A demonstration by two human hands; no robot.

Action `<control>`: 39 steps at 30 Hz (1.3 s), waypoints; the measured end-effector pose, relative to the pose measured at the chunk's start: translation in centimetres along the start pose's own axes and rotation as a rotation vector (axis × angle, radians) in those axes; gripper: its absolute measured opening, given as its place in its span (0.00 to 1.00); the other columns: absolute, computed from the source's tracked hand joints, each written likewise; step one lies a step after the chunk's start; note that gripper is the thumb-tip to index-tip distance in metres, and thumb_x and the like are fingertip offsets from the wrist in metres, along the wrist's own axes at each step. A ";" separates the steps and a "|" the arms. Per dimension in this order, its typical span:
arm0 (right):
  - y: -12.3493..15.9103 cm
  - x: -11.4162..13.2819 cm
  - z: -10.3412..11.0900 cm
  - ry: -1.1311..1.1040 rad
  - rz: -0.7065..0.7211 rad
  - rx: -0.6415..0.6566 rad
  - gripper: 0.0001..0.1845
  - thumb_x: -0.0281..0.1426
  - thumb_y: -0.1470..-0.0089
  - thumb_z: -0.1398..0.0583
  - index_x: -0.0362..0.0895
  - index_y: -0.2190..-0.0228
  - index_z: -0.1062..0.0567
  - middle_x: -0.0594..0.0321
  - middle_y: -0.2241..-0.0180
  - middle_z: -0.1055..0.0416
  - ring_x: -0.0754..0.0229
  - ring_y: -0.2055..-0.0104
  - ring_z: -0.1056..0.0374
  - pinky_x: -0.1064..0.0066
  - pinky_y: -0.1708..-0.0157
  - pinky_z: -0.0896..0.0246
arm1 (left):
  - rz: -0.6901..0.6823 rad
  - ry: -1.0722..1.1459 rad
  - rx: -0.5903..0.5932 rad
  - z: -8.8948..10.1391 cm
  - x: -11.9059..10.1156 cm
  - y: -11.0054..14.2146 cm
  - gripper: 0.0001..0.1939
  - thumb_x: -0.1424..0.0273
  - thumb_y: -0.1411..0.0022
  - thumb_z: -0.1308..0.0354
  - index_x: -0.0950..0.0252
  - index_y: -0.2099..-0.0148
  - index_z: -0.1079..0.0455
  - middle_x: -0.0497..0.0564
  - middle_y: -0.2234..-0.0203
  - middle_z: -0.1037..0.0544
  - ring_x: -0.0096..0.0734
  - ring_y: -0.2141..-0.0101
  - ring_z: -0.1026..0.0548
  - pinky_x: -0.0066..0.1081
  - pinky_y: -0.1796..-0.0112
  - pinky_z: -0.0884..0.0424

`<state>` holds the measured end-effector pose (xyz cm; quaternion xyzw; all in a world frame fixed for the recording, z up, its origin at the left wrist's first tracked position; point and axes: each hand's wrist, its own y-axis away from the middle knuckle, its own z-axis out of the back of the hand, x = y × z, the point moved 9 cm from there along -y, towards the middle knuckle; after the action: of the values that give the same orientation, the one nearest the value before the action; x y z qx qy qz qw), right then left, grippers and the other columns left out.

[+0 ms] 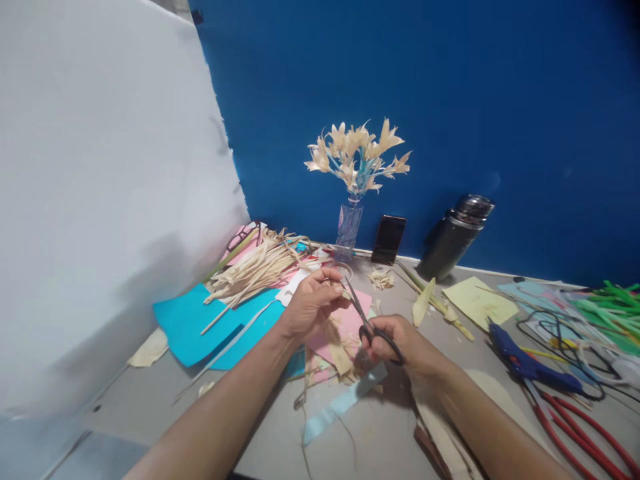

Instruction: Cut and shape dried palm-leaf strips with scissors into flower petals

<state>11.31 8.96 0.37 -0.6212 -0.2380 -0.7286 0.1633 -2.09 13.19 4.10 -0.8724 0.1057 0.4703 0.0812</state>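
My right hand (393, 339) grips a pair of scissors (359, 310) by its black handles, with the blades pointing up and left. The blade tips reach the fingers of my left hand (317, 300). Those fingers pinch a thin, pale curled strip (345, 268), which looks like dried husk. Under both hands lie a pink paper sheet (361, 308) and pale husk scraps (337, 353). Closer to me, a light blue strip (345, 403) lies on the table.
At the back stand a clear bottle (349, 230) of husk flowers (357, 150), a phone (389, 240) and a dark flask (455, 240). Left lie a husk bundle (265, 267) and blue sheets (187, 327). Right are a glue gun (535, 363), red-handled pliers (580, 427) and cables (555, 340).
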 end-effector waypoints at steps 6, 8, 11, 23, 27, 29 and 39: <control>-0.1 -0.4 0.1 0.003 0.015 0.005 0.19 0.43 0.53 0.34 0.40 0.77 0.28 0.61 0.79 0.28 0.63 0.78 0.37 0.73 0.78 0.46 | -0.018 -0.021 -0.009 0.4 -0.2 -0.3 0.20 0.72 0.55 0.27 0.67 0.61 0.30 0.45 0.76 0.24 0.26 0.76 0.25 0.30 0.69 0.26; -0.2 -0.7 0.2 -0.008 0.003 -0.006 0.19 0.43 0.54 0.33 0.40 0.78 0.29 0.63 0.80 0.29 0.64 0.78 0.37 0.74 0.78 0.46 | -0.024 -0.025 -0.003 0.3 -0.4 -0.3 0.20 0.72 0.56 0.27 0.67 0.61 0.30 0.45 0.77 0.25 0.26 0.77 0.25 0.30 0.69 0.26; -0.2 -0.6 0.2 -0.012 0.010 -0.006 0.21 0.44 0.55 0.32 0.40 0.79 0.30 0.63 0.81 0.30 0.64 0.78 0.38 0.74 0.79 0.47 | -0.040 -0.031 0.010 0.2 -0.7 -0.2 0.20 0.73 0.56 0.27 0.67 0.61 0.30 0.44 0.78 0.26 0.25 0.77 0.26 0.30 0.69 0.25; 0.3 0.8 0.0 0.051 -0.033 -0.010 0.19 0.42 0.56 0.34 0.40 0.82 0.30 0.65 0.83 0.34 0.67 0.80 0.44 0.74 0.79 0.53 | -0.054 -0.086 0.073 -0.2 -1.6 -0.1 0.19 0.73 0.54 0.28 0.67 0.60 0.31 0.45 0.78 0.25 0.27 0.77 0.25 0.31 0.68 0.25; 0.4 0.3 0.3 0.077 -0.035 -0.001 0.20 0.43 0.55 0.33 0.40 0.83 0.29 0.65 0.84 0.35 0.67 0.81 0.46 0.73 0.79 0.55 | -0.032 -0.124 0.091 -0.1 -1.6 -0.2 0.20 0.73 0.54 0.27 0.67 0.60 0.31 0.45 0.79 0.24 0.28 0.77 0.24 0.30 0.69 0.26; 0.3 0.1 0.4 0.087 -0.037 -0.003 0.20 0.42 0.55 0.33 0.40 0.83 0.29 0.65 0.84 0.35 0.67 0.81 0.46 0.73 0.79 0.55 | -0.022 -0.135 0.093 0.0 -1.5 -0.2 0.20 0.73 0.54 0.27 0.67 0.60 0.31 0.45 0.79 0.24 0.29 0.77 0.23 0.30 0.69 0.26; -0.1 1.4 0.5 -0.075 0.077 -0.115 0.28 0.54 0.54 0.34 0.40 0.74 0.27 0.60 0.76 0.28 0.66 0.79 0.40 0.73 0.78 0.49 | 0.063 -0.004 -0.111 1.1 0.7 -0.4 0.18 0.70 0.58 0.24 0.68 0.69 0.30 0.54 0.71 0.19 0.34 0.68 0.20 0.28 0.67 0.26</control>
<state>11.41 9.37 1.78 -0.6651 -0.1776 -0.7105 0.1459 -2.56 13.73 2.92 -0.8709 0.1067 0.4795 0.0180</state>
